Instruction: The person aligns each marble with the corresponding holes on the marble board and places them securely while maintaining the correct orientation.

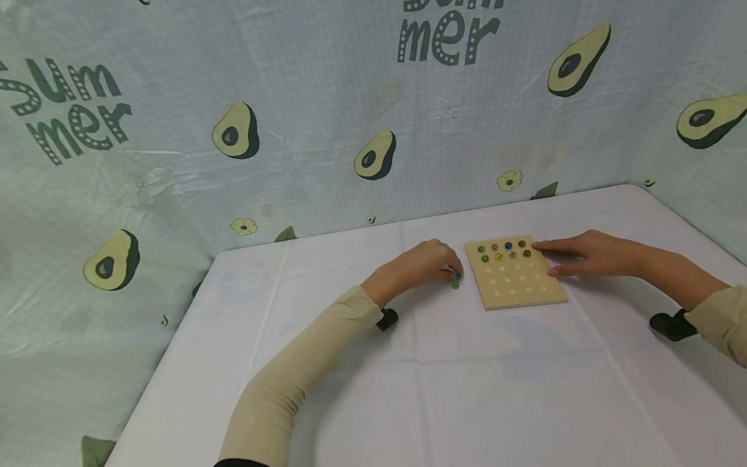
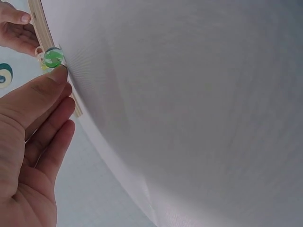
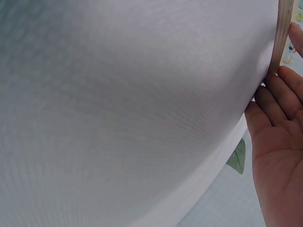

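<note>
In the head view, my left hand [image 1: 428, 263] reaches in at the left of a square wooden board [image 1: 519, 295]. Its thumb and fingertips pinch a green glass marble [image 2: 53, 56] low by the table, and a bluish marble [image 1: 459, 276] shows right at those fingertips. The other fingers curl loosely behind the thumb in the left wrist view. Across the board, my right hand [image 1: 592, 254] rests with fairly straight fingers against the right edge. In the right wrist view its fingers [image 3: 279, 94] lie along the board's side [image 3: 282, 33], one of them reaching over the top.
Two rows of coloured marbles [image 1: 508, 246] sit in the board's far hollows; bare hollows [image 1: 521, 279] fill the nearer part. A white cloth [image 1: 373, 389] covers the table. Behind it hangs a pale curtain [image 1: 303, 97] printed with avocados. Black wrist straps show below both wrists.
</note>
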